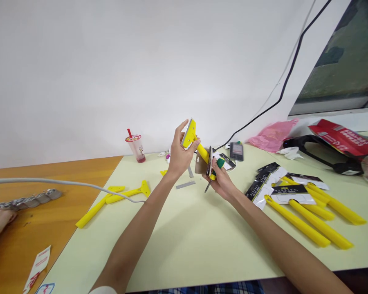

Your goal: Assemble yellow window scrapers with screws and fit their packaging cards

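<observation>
My left hand (179, 157) is closed around the head of a yellow scraper (189, 134), which has a metal blade along its edge. The scraper is raised above the table, tilted with its handle towards my right hand (223, 183). That hand is wrapped round the lower handle, where a packaging card (200, 164) sits around it. A screwdriver with a green and yellow handle (221, 163) is also held in my right hand, its shaft pointing down. Metal blades (185, 185) lie on the table below. Fingers partly hide the scraper's handle.
Two yellow scrapers (125, 195) lie at left. Several scrapers with card headers (322, 228) are piled at right. A drink cup (136, 148) stands near the wall. A grey cable (79, 184) crosses the left side. Another person's hand (0, 222) touches a row of metal pieces (33, 201).
</observation>
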A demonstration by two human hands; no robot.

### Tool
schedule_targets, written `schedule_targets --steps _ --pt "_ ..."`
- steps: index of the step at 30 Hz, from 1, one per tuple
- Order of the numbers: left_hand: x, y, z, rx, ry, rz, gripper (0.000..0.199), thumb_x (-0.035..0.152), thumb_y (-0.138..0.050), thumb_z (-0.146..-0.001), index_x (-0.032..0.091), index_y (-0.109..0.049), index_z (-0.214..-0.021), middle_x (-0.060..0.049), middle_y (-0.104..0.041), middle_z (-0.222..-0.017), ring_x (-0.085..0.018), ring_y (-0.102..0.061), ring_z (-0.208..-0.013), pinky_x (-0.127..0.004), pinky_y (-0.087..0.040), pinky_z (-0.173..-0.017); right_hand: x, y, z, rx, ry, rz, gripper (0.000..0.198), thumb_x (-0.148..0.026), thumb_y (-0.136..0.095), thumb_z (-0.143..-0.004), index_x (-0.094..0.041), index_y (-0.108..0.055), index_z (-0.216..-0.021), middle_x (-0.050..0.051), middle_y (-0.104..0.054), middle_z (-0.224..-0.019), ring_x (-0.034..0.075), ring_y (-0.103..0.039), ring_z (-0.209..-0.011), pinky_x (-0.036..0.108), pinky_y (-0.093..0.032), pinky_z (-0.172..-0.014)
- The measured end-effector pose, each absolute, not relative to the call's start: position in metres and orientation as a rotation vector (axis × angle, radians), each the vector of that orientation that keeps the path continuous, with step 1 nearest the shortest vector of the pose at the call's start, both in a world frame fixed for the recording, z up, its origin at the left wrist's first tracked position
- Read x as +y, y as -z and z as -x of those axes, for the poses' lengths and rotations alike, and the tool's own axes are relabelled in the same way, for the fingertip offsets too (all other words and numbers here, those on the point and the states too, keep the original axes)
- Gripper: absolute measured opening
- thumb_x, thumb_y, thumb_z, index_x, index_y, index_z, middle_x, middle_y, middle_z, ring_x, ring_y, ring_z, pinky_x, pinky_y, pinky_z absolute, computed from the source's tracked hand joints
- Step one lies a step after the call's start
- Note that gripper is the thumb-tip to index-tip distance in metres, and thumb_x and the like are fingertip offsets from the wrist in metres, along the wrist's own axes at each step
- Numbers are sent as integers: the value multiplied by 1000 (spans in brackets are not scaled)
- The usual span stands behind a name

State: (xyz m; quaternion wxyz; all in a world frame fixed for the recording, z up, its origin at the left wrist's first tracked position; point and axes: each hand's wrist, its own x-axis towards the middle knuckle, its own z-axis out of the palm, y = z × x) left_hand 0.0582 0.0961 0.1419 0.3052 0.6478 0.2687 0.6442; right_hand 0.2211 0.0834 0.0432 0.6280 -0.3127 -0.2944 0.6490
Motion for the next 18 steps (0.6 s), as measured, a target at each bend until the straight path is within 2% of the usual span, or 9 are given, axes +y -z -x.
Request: schedule_targets --steps 3,6,8,12,15,18 --pt "100 -142 -52 746 -1625 -1685 79 47 -86 -97 36 -51 -167 -11 -75 -131 -32 -74 -127 -52 -64 -110 74 -45 -224 -670 -1564 661 67 -65 -108 -61 -24 -59 -80 -7 -52 -69 10 -51 -64 22 -52 -58" --pt "105 -145 -45 776 -1457 -1649 85 47 -90 -92 32 -53 -167 -12 -77 -132 -34 -75 -125 -53 -67 -105 62 -42 -230 -743 -1652 616 66 -61 -107 -67 -22 -55 -77 -7 -47 -69 9 -50 -64 20 -49 -57" --pt "105 -148 -41 794 -1331 -1647 88 47 -92 -88 30 -56 -167 -12 -78 -134 -35 -77 -123 -53 -69 -102 55 -39 -233 -822 -1692 588 63 -58 -106 -73 -22 -54 -77 -8 -41 -67 6 -40 -57 18 -42 -53" --pt "98 -156 -36 822 -1159 -1685 86 46 -92 -87 30 -60 -166 -11 -80 -136 -36 -77 -126 -51 -68 -103 47 -37 -235 -907 -1769 582 60 -50 -107 -74 -22 -55 -80 -13 -33 -63 3 -13 -50 16 -20 -42" --pt "93 -159 -36 823 -1090 -1735 88 48 -95 -85 28 -63 -164 -12 -80 -139 -37 -76 -127 -51 -68 -102 44 -36 -235 -977 -1826 614 57 -57 -103 -77 -21 -59 -81 -14 -34 -57 2 -7 -47 17 -10 -40" --pt "94 -157 -37 831 -1077 -1744 89 51 -97 -83 27 -64 -162 -13 -81 -135 -36 -79 -118 -50 -69 -99 42 -34 -235 -1060 -1841 626 58 -66 -97 -81 -20 -62 -78 -14 -32 -51 1 -7 -43 18 -9 -39"
